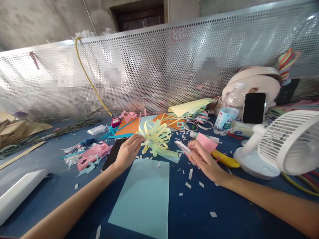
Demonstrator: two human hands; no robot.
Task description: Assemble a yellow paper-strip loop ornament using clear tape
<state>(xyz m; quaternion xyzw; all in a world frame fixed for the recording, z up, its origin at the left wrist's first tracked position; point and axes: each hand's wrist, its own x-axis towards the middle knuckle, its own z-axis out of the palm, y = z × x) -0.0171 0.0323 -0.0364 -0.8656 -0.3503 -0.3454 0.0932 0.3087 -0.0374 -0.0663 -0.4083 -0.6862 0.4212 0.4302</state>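
Note:
My left hand (127, 151) is closed on the edge of a pale yellow looped paper flower (156, 136), holding it just above the blue table (50, 172). My right hand (203, 159) is closed round a small white glue stick (182, 146) whose tip points at the flower; a pink paper piece (207, 142) lies against the same fingers. A light blue sheet of paper (144, 196) lies flat on the table below both hands.
A white desk fan (286, 146) stands at the right, with a yellow utility knife (225, 159) beside it. Behind are a water bottle (230, 111), a black phone (254, 108), orange paper (131, 127), pink scraps (92, 154) and a perforated metal screen (159, 69).

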